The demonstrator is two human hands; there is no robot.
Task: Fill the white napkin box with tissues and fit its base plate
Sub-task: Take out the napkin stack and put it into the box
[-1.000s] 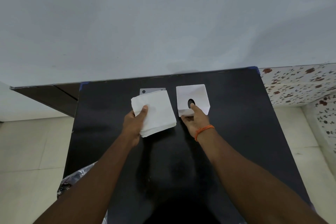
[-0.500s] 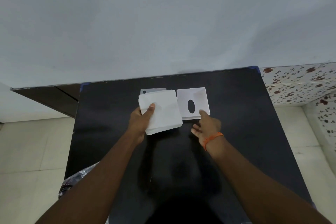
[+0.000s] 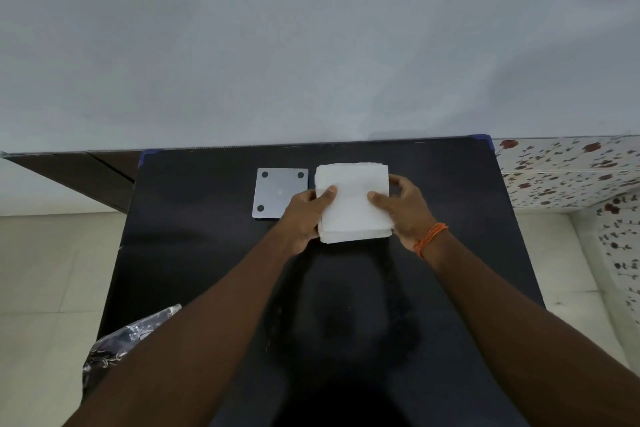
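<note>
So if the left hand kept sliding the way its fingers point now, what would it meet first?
The left hand points right, thumb already on the tissue stack. Going on across it, it would likely meet the right hand gripping the opposite edge. The napkin box is hidden.

A home room (likely): floral wall tiles [image 3: 568, 170], black table [image 3: 207, 253].

Black table [image 3: 207, 253] stood against pale grey wall [image 3: 311, 45]. Crumpled patterned plastic bag [image 3: 117, 343] lay at near left table edge. Cream floor tiles [image 3: 45, 270] visible on both sides; flower-printed tiles [image 3: 568, 170] seen at right.
</note>
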